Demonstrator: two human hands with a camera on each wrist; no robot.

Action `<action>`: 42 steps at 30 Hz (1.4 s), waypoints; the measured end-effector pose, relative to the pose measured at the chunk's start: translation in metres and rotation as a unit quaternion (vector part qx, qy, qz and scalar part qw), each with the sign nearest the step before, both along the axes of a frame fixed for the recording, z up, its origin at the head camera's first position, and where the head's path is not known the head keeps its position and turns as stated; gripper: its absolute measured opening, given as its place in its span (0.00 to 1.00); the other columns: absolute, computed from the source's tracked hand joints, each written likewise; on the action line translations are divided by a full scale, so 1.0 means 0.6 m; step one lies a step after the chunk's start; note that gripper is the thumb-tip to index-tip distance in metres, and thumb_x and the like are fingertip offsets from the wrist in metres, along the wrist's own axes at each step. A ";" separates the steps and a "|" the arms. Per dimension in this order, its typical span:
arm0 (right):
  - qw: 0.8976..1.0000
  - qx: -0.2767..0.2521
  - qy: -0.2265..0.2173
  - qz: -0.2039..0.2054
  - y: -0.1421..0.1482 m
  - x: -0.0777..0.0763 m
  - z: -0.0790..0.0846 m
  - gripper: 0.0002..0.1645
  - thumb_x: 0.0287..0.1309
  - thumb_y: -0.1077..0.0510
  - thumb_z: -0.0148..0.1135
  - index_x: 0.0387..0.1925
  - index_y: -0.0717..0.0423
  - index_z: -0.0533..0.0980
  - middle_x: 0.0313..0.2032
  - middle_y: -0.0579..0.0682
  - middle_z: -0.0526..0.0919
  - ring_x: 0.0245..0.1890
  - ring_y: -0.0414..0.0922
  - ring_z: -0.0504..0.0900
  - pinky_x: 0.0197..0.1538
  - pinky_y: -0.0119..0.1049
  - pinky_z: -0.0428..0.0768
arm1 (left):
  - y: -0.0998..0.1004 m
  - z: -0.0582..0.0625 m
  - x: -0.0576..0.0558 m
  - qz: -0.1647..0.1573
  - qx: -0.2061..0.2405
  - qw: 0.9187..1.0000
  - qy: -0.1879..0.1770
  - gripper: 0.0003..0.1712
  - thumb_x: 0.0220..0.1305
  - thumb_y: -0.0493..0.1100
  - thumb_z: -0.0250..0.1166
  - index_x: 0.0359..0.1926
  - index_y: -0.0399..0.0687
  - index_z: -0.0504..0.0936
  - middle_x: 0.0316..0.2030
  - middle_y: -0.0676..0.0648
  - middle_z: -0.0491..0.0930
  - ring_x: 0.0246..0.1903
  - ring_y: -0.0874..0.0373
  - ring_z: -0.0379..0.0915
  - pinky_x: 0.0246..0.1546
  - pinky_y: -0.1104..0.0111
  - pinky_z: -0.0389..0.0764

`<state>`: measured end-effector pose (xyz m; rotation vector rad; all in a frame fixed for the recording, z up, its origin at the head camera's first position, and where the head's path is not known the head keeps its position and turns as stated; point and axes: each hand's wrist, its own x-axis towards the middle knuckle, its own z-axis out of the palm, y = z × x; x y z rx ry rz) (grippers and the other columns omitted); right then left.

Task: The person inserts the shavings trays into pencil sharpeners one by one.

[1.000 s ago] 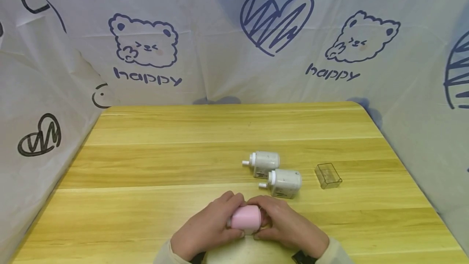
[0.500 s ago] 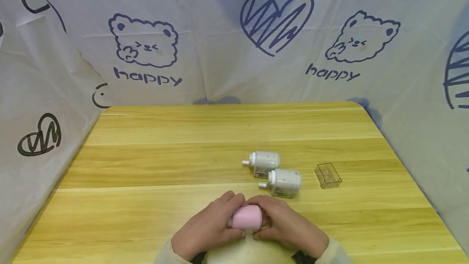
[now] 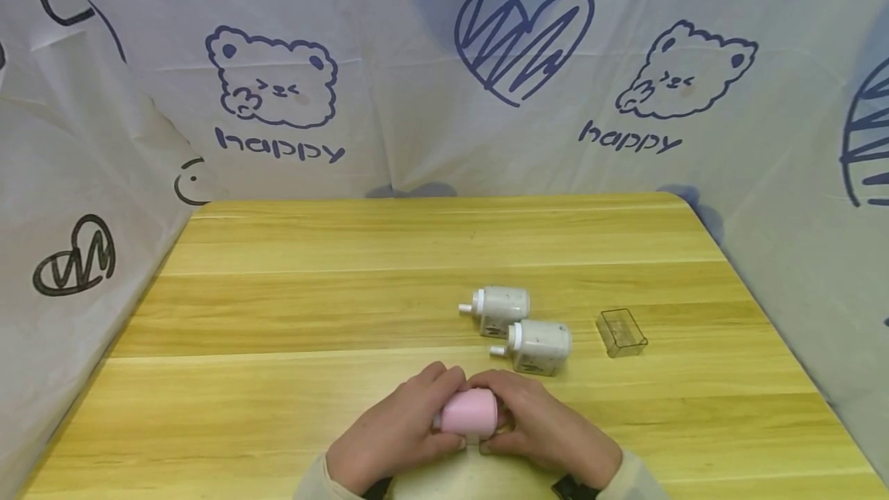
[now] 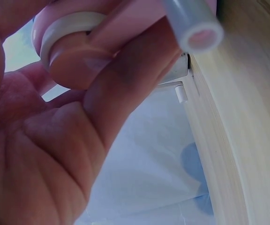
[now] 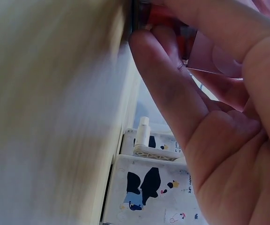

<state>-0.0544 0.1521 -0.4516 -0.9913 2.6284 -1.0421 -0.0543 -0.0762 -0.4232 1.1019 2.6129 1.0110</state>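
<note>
Near the table's front edge, a pink hand-crank pencil sharpener [image 3: 469, 412] lies between both hands. My left hand [image 3: 403, 427] grips it from the left, thumb low and fingers over the far side. From the right, my right hand [image 3: 545, 430] holds its other end between thumb and fingers. The left wrist view shows the pink crank with its pale knob [image 4: 189, 18] and a white ring [image 4: 71, 26] round its hub. Part of the sharpener's right end is hidden behind the right fingers.
Two white crank sharpeners [image 3: 543, 347] lie side by side beyond the right hand, cranks facing left. One shows a printed cartoon [image 5: 144, 187]. A clear open box [image 3: 611, 338] stands to their right on the wooden table [image 3: 278, 276]. Printed cloth [image 3: 396, 83] encloses the table.
The pink sharpener has shifted very slightly to the right between the hands. Both hands keep their hold, and the other things stay where they were.
</note>
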 end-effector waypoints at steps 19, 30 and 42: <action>0.974 -0.139 0.090 -0.155 0.094 -0.020 0.050 0.09 0.54 0.53 0.68 0.37 0.42 0.78 0.27 0.35 0.79 0.21 0.35 0.75 0.23 0.32 0.74 | -0.110 0.002 -0.058 0.129 0.003 0.992 0.007 0.24 0.51 0.41 0.72 0.47 0.45 0.71 0.38 0.52 0.72 0.34 0.60 0.68 0.34 0.65 0.75; 0.925 0.055 0.041 -0.375 0.223 -0.040 0.050 0.42 0.59 0.40 0.60 0.61 0.67 0.64 0.54 0.70 0.69 0.50 0.66 0.67 0.53 0.62 0.62 | -0.210 -0.003 -0.163 0.188 -0.007 0.982 -0.013 0.28 0.57 0.41 0.68 0.56 0.39 0.68 0.47 0.40 0.75 0.42 0.50 0.72 0.41 0.57 0.76; 0.909 0.137 -0.116 -0.376 0.226 -0.046 0.035 0.66 0.51 0.24 0.56 0.67 0.73 0.49 0.59 0.79 0.61 0.55 0.75 0.63 0.51 0.66 0.67 | -0.094 0.082 -0.115 0.142 -0.064 0.983 0.097 0.48 0.55 0.55 0.70 0.69 0.40 0.59 0.68 0.36 0.59 0.67 0.42 0.55 0.64 0.52 0.58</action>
